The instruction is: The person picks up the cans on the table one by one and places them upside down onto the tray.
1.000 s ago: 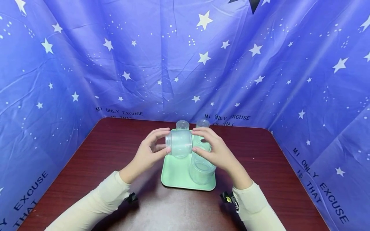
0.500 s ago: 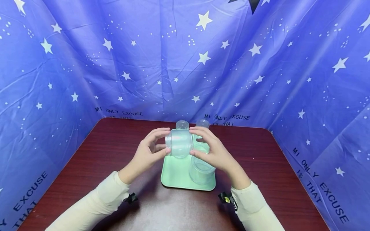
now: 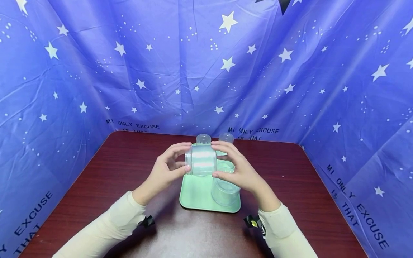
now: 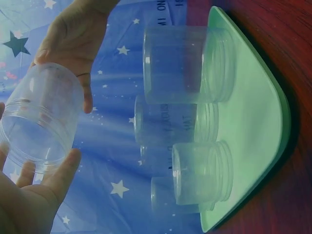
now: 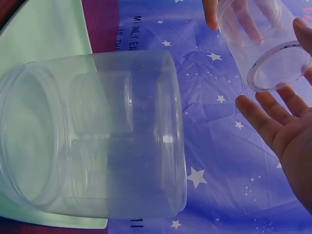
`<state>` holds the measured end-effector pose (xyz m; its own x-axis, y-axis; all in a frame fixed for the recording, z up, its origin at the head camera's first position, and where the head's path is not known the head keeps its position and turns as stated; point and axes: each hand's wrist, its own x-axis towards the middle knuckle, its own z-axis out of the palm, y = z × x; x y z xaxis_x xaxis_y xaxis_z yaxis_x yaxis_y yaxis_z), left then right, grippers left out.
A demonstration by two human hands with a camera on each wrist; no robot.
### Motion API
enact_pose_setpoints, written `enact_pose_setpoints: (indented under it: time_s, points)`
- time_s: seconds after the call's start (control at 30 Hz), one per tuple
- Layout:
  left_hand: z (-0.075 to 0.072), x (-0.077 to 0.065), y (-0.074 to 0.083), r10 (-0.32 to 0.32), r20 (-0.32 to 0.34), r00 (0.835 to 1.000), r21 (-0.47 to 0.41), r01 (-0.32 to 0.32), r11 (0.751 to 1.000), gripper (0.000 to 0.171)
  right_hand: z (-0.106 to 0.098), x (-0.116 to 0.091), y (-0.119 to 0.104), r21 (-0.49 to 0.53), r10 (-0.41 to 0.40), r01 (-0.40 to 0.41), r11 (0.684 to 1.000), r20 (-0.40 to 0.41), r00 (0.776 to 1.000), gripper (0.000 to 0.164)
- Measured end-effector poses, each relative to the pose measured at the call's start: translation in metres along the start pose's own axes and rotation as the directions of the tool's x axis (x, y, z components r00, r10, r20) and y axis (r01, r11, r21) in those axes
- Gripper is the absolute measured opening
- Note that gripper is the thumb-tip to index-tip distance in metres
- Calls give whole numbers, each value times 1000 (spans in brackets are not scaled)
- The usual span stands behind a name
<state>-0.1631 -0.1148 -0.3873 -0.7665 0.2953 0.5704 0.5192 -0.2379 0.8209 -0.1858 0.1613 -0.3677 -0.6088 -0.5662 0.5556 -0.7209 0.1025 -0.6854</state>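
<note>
A clear plastic jar lies sideways in the air between the two hands, over the green tray. My left hand holds it at the threaded mouth, thumb below and fingers above. At the opposite end, my right hand grips the base edge between thumb and fingertips. The left wrist view shows the held jar with its open mouth tilted toward the left palm. Seen from the right wrist, its round base faces the right palm.
Several clear jars stand mouth down on the tray. A large jar occupies its front right, and smaller jars stand at the back. The dark red wooden table ends at a blue star-patterned curtain.
My right fingertips have shifted left onto the jar's base end. The jar has moved slightly right and its reflections have changed; the left hand stays nearly still.
</note>
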Motion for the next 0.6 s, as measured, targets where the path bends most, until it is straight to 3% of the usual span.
enact_pose_setpoints:
  time_s: [0.3,0.6]
  points:
    - [2,3,-7,20,5,1000,-143,-19,990,54,0,3,-4,2,-11,11,1000,-9,1000,81]
    - [0,1,-9,18,46,999,-184,-9,983,56,0,2,-6,-16,-25,25,1000,-13,1000,79]
